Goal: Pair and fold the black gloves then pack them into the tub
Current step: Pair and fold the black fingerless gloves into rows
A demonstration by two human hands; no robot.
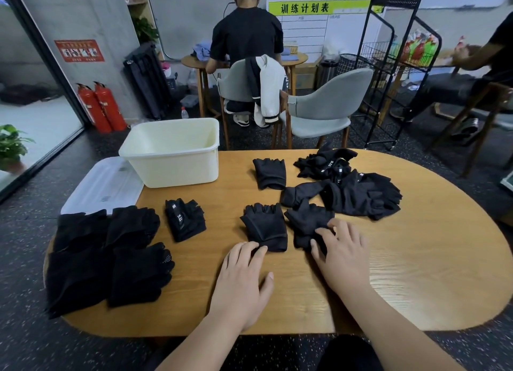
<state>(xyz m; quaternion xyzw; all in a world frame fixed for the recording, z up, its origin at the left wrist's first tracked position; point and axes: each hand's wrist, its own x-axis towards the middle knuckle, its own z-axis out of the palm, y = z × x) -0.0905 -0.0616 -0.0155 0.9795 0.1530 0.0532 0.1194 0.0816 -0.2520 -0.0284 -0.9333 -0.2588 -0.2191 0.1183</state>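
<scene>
My left hand (pixel 241 276) lies flat, its straight fingertips touching the near edge of a folded glove (pixel 265 226). My right hand (pixel 341 255) rests spread on a crumpled glove (pixel 306 226) just beside it, gripping nothing. A loose heap (pixel 349 189) crowds beyond the right fingers. The tub (pixel 177 168) stands well beyond and left of the left hand, with a labelled pair (pixel 184 220) between.
</scene>
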